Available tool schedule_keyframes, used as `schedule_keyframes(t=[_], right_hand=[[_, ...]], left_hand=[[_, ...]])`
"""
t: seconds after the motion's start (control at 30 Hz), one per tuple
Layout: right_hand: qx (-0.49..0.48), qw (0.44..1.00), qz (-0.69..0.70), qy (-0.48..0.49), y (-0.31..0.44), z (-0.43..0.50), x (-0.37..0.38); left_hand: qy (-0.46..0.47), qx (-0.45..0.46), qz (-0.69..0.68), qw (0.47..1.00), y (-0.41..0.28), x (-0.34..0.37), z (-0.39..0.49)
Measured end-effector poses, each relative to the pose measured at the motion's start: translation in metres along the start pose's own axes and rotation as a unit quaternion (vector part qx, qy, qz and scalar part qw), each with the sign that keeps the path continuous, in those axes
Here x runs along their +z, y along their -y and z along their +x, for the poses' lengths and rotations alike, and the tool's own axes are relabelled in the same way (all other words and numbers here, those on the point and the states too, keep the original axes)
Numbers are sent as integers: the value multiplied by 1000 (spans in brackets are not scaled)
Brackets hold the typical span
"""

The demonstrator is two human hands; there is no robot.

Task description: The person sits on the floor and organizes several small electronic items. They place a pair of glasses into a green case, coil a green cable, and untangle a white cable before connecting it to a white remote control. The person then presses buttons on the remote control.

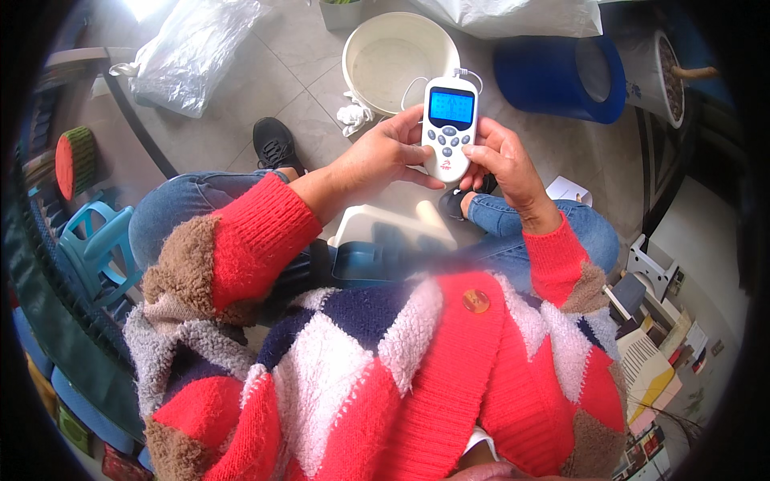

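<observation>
A white handheld electronic device [446, 168] is held upright between my hands, above the floor and in front of my knees. Its screen [451, 107] is lit blue, with several grey oval buttons below. A white cable [411, 90] runs from a plug at its top edge and loops down on the left. My left hand [385, 150] grips the left side, thumb on the front edge near the lower buttons. Around the right side curls my right hand [505, 157], its thumb tip at the lower right button. The fingers behind the device are partly hidden.
Beyond the device stands a cream plastic basin [367, 54], with crumpled white tissue [354, 115] beside it. A blue cylindrical bin [523, 78] lies to the right near a potted plant [652, 78]. At left are a plastic-wrapped bundle [186, 60] and a light-blue plastic stool [105, 246].
</observation>
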State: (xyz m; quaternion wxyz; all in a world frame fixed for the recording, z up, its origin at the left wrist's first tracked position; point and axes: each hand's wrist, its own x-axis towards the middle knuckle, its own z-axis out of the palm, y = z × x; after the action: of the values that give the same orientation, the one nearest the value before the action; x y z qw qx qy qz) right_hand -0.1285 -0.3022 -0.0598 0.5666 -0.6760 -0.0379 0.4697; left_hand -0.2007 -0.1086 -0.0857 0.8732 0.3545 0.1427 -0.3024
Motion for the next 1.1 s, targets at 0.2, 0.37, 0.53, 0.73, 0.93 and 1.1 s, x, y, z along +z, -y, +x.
schedule_keyframes(t=[0.2, 0.37, 0.53, 0.73, 0.93, 1.1], right_hand=[[2, 1000, 1, 4, -2, 0, -1], [3, 1000, 12, 15, -3, 0, -3], [-4, 1000, 2, 16, -3, -1, -4], [-2, 1000, -12, 19, -3, -1, -5], [-4, 1000, -1, 23, -4, 0, -5], [-3, 1000, 15, 16, -5, -1, -4]], left_hand=[[-1, -2, -5, 1000, 0, 0, 0], [-10, -7, -9, 1000, -2, 3, -1], [-20, -5, -3, 1000, -3, 5, -1], [-11, -1, -2, 1000, -2, 4, 0], [-12, 5, 4, 1000, -1, 4, -1], [-12, 2, -9, 1000, 0, 4, -2]])
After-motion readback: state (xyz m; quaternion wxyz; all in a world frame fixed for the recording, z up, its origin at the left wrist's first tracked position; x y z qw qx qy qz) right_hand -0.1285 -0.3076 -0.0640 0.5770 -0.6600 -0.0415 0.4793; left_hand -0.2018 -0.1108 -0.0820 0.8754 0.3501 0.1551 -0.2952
